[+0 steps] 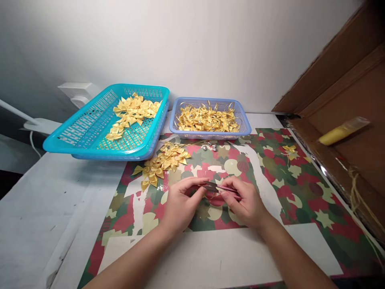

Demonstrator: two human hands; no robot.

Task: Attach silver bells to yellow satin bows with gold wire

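My right hand (pixel 244 200) is closed around a pair of pink tweezers (pixel 224 188) whose dark tips point left. The fingers of my left hand (pixel 186 200) are pinched together at those tips; what lies between them is too small to make out. A thin wire loop (pixel 212 196) shows just below the fingertips. Beyond my left hand lies a heap of yellow ribbon bows (pixel 164 160) on the patterned sheet. Several small silver bells (pixel 209 147) and a few thin gold wires (pixel 186 143) rest farther back.
A turquoise basket (pixel 90 150) with yellow bows stands at the back left. Beside it, a blue basket (pixel 210 135) holds bows with gold wires. One lone bow (pixel 289 149) lies at right. A yellow-filled tube (pixel 343 130) is by the brown board (pixel 355 88).
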